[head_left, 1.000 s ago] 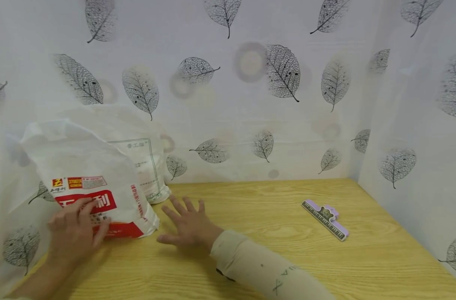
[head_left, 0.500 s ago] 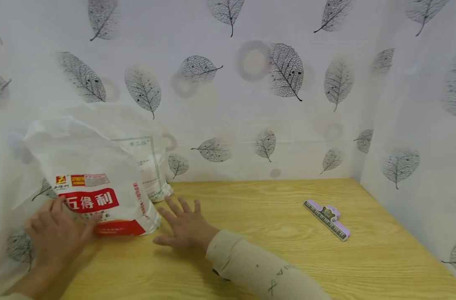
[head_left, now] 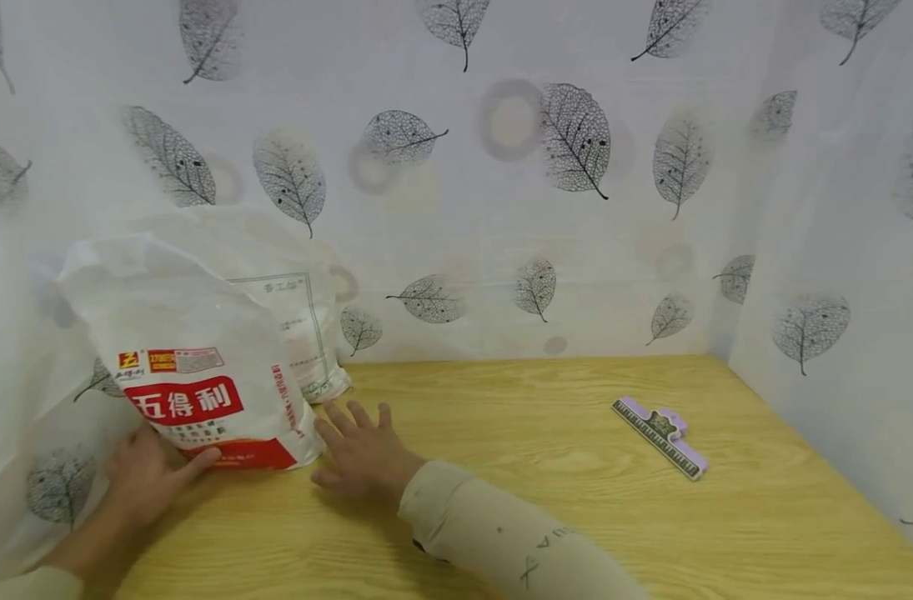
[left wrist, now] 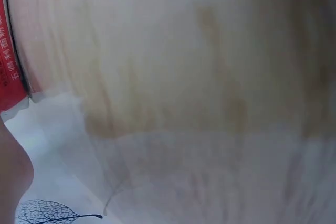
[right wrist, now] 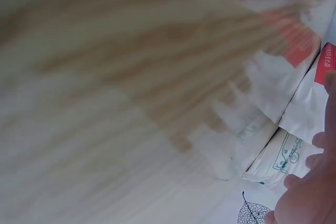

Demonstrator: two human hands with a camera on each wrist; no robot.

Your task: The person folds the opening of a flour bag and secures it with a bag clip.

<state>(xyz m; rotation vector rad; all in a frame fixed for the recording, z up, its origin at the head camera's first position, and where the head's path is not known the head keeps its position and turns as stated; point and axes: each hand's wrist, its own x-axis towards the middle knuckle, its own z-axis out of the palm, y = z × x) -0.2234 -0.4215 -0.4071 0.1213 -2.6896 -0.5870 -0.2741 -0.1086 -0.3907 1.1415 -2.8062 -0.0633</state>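
In the head view a white flour bag point(head_left: 182, 350) with red and yellow print stands at the left of the table. My left hand point(head_left: 144, 471) is at its lower left corner, the thumb extended along the bottom front and the other fingers partly hidden by the bag. On the other side my right hand point(head_left: 366, 454) lies low with fingers spread, fingertips right at the bag's lower right corner. Behind stands a second white bag point(head_left: 298, 333) with a green frame printed on it. Both bags also show in the right wrist view, beside the fingers point(right wrist: 315, 161).
A purple bag clip point(head_left: 660, 437) with a piano-key pattern lies on the right of the wood-grain table point(head_left: 539, 517). White sheeting point(head_left: 456, 208) with dark leaf prints rises along the back and sides. Glossy wood reflections fill much of both wrist views.
My left hand has moved from the bag's front face down to its lower left corner, uncovering the red print. My right hand has shifted slightly left and lower, close to the bag.
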